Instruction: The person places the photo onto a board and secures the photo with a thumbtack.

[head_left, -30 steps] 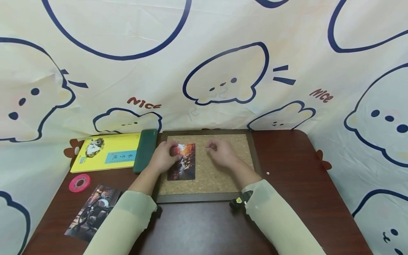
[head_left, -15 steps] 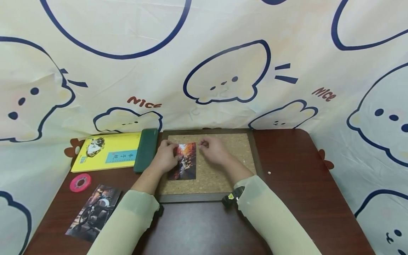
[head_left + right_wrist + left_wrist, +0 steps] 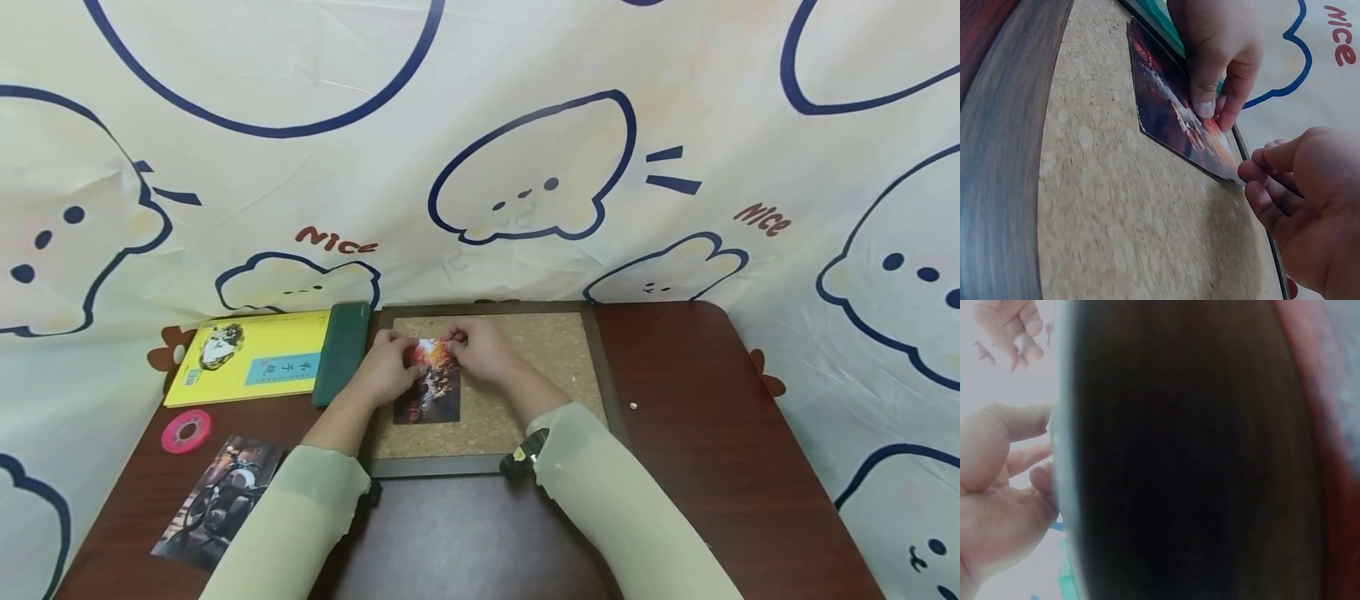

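Now a small glossy print in fiery orange and dark tones (image 3: 442, 396) is seen on the left part of a rectangular tan cork board with a dark frame (image 3: 487, 435), and both hands are placed at its far end. At the far left corner, the print is pinned down by the left hand (image 3: 386, 367): the thumb is pressed onto the picture face, the fingers are curled at the edge. At the far right corner, the print is touched by the right hand (image 3: 480, 350), its fingertips drawn narrowly together; whether anything tiny is gripped between them cannot be told.

Just left of the board, a long dark green case (image 3: 341, 358) is set against a bright yellow book with a blue label (image 3: 270, 337). Nearer, a round pink ring (image 3: 187, 431) is laid on the reddish-brown wooden tabletop (image 3: 727, 475), with a motorcycle picture print (image 3: 217, 504) partly covered by the left pale green sleeve (image 3: 273, 517). Right of the board, a tiny white object (image 3: 633, 406) is spotted.
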`<move>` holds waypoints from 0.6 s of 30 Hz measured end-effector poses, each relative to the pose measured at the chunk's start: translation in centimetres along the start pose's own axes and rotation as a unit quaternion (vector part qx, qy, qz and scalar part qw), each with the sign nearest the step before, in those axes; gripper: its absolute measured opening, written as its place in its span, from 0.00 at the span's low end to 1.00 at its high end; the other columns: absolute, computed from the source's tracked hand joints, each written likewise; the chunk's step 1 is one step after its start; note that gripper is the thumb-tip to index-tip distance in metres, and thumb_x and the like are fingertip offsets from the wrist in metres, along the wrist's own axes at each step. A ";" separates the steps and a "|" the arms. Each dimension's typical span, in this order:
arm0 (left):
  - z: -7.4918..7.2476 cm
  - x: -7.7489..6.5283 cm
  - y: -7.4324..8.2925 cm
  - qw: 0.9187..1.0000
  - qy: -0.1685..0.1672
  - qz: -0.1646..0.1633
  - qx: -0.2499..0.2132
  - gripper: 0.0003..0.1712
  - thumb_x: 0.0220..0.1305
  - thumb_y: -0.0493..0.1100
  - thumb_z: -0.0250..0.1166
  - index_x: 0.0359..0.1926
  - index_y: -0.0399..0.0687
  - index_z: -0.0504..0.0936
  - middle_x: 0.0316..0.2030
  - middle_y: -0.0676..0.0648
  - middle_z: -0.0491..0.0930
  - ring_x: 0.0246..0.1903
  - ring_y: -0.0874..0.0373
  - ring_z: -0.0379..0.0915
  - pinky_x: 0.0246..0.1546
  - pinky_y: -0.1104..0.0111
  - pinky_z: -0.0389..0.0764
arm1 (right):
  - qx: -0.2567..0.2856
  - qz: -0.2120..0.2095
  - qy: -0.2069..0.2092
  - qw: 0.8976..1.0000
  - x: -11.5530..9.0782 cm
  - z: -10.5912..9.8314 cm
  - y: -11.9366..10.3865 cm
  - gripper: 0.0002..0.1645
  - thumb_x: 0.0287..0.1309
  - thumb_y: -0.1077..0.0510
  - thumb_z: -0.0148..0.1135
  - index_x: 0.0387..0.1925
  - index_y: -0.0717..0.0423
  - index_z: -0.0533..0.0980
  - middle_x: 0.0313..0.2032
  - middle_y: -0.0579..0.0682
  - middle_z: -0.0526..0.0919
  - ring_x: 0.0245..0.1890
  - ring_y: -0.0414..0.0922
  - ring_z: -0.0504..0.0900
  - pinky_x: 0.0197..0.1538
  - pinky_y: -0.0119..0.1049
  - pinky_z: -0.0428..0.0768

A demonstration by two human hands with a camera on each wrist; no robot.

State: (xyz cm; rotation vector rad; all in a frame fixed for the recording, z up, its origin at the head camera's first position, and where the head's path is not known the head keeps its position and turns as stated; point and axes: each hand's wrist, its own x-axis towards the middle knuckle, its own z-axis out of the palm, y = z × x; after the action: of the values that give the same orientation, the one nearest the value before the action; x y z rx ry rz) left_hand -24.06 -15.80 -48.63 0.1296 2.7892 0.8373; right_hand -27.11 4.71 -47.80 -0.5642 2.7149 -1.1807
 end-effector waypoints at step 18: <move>-0.2 -0.1 0.0 1.000 -0.001 0.000 -0.001 0.32 0.70 0.44 0.68 0.71 0.38 0.73 0.69 0.34 0.58 0.63 0.38 0.68 0.67 0.43 0.70 | -0.047 0.019 -0.021 0.998 2.1 1.3 -0.1 0.07 0.69 0.56 0.64 0.43 0.48 0.87 0.34 0.41 0.85 0.37 0.40 0.81 0.42 0.35 0.79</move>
State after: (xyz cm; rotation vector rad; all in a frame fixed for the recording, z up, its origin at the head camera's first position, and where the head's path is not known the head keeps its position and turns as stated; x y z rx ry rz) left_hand -24.02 -15.92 -48.51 0.1289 2.7857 0.8390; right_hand -28.68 2.98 -48.57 -0.5414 2.7436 -1.0251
